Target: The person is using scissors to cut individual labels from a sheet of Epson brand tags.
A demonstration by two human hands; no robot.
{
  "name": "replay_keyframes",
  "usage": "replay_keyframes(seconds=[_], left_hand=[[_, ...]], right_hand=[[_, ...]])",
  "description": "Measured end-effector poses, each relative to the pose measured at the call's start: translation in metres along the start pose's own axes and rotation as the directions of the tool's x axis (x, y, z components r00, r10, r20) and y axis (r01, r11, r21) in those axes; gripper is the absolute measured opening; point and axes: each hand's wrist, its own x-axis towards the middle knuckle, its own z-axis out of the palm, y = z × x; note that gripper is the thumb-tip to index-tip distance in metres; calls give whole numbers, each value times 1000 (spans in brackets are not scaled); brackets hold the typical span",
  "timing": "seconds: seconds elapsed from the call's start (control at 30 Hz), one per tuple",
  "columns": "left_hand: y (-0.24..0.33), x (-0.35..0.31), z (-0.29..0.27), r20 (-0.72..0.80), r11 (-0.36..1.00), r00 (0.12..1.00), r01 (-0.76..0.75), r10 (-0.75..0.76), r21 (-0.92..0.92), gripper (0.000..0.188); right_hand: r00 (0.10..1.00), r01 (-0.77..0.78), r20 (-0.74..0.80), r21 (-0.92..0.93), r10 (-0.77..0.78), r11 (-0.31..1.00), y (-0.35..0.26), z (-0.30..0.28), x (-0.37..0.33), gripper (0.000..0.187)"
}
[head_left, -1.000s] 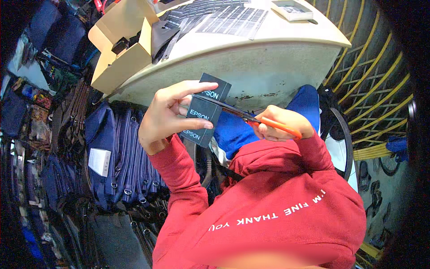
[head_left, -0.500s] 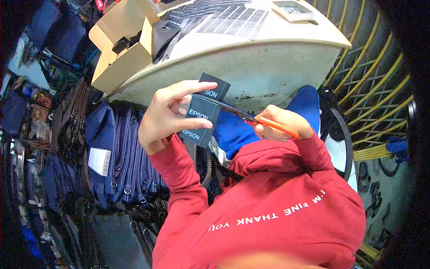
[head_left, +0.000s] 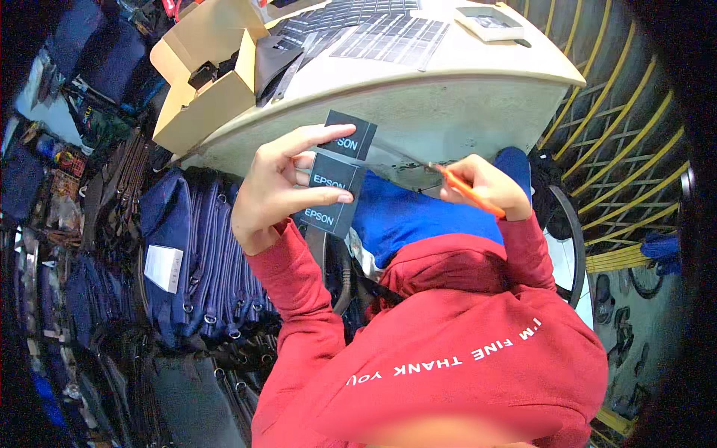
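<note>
My left hand (head_left: 276, 175) pinches a strip of dark printed labels (head_left: 328, 200) between thumb and fingers, held up in front of the table. The strip's upper label (head_left: 349, 133) stands off at a slight angle from the lower ones; whether it is cut through I cannot tell. My right hand (head_left: 484, 188) is closed round the orange handles of a pair of scissors (head_left: 469, 193). The blades are blurred and point left toward the strip, their tips close to the upper label's right edge.
On the pale table (head_left: 448, 89) lie sheets of dark labels (head_left: 392, 37) and a small white tray (head_left: 489, 24). An opened cardboard box (head_left: 205, 108) stands at its left edge. Dark blue bags (head_left: 216, 261) are stacked to my left; yellow bars (head_left: 612, 119) rise at the right.
The scissors have drawn back to the right, away from the strip, with my right hand. My left hand and the labels have shifted slightly left and upward.
</note>
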Motion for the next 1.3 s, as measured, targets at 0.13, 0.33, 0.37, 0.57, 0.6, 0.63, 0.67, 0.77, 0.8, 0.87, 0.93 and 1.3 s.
replay_keyframes(seconds=[0.13, 0.33, 0.37, 0.57, 0.6, 0.63, 0.67, 0.77, 0.8, 0.87, 0.93, 1.3], left_hand=[[-5, 8, 6, 47, 1000, 999, 11, -10, -22, 64], [-19, 27, 29, 72, 997, 997, 4, -10, 74, 69], [-20, 32, 30, 130, 992, 991, -38, 22, 122, 68], [-16, 31, 37, 80, 993, 996, 38, -29, -107, 76], [-11, 29, 35, 100, 987, 991, 102, -90, -122, 80], [-9, 28, 33, 109, 988, 991, 87, -74, -127, 80], [-7, 28, 32, 108, 991, 991, 90, -80, -99, 80], [-10, 28, 34, 58, 989, 995, 90, -84, -114, 80], [-13, 29, 32, 76, 995, 996, 61, -55, -75, 80], [-13, 30, 33, 77, 999, 996, 38, -35, -30, 80], [-10, 33, 35, 90, 999, 996, 23, -20, -34, 80], [-25, 39, 32, -131, 996, 988, -72, 80, 59, 66]], right_hand=[[953, 85, -300, 406, 45, 910, -14, 17, 7, 24], [933, 264, -357, 593, -46, 761, -35, 29, 27, 23], [921, 263, -390, 595, -13, 760, -37, 29, 31, 22], [791, 273, -610, 284, -47, 919, -54, -1, 37, 20], [764, 267, -635, 144, -119, 953, -46, -19, 42, 20], [718, 268, -680, 73, -149, 961, -43, -36, 45, 20], [672, 346, -705, 26, -229, 938, -34, -60, 53, 22], [516, 347, -815, -81, -263, 934, -10, -140, 87, 24], [478, 299, -816, -196, -324, 934, 6, -177, 96, 22], [311, 59, -888, -339, -340, 939, 20, -234, 120, 27], [239, 41, -928, -284, -285, 958, 50, -299, 128, 27], [562, 334, -812, 51, -156, 941, 8, -136, 79, 32]])
